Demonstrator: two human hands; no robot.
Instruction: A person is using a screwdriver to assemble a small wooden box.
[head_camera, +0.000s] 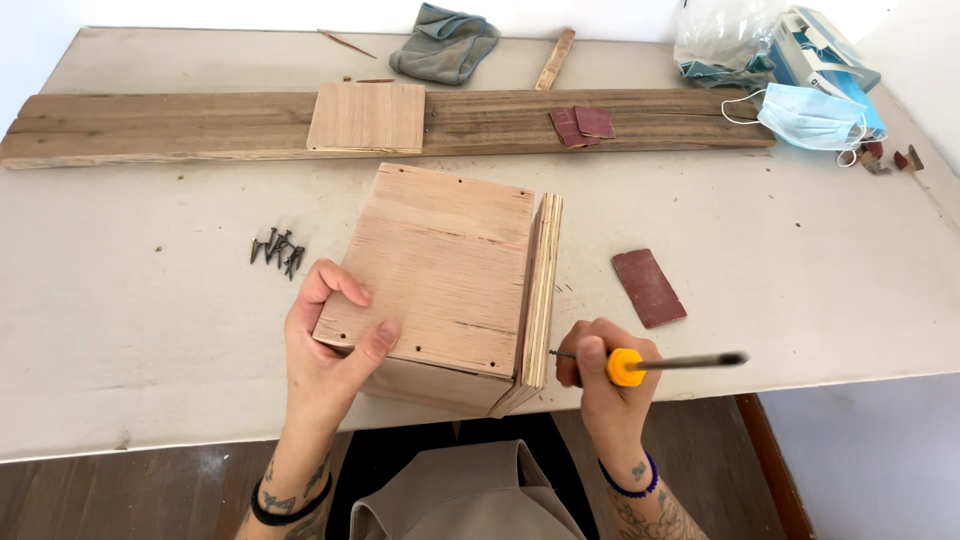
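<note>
Plywood, pale and reddish, forms the box (440, 285) that is stood at the near edge of the table (130, 330), at the centre of the head view. Its near left corner is clasped by the left hand (330, 335), thumb pressed on the top face and fingers curled round the side, seemingly so that the box is kept from sliding. At four o'clock from the box, the right hand (605, 375) is closed round a screwdriver (650, 362) with a yellow collar; a screw (560, 354) is pinched at its tip and levelled at the layered panel edge on the box's right side. A small heap of dark screws (277, 250) is laid at nine o'clock, within reach. Reddish sandpaper (648, 288) is seen at three o'clock. At twelve o'clock a long weathered plank (150, 125) is set crosswise, with a square plywood piece (366, 118) upon it. A blue face mask (812, 117) lies at two o'clock.
</note>
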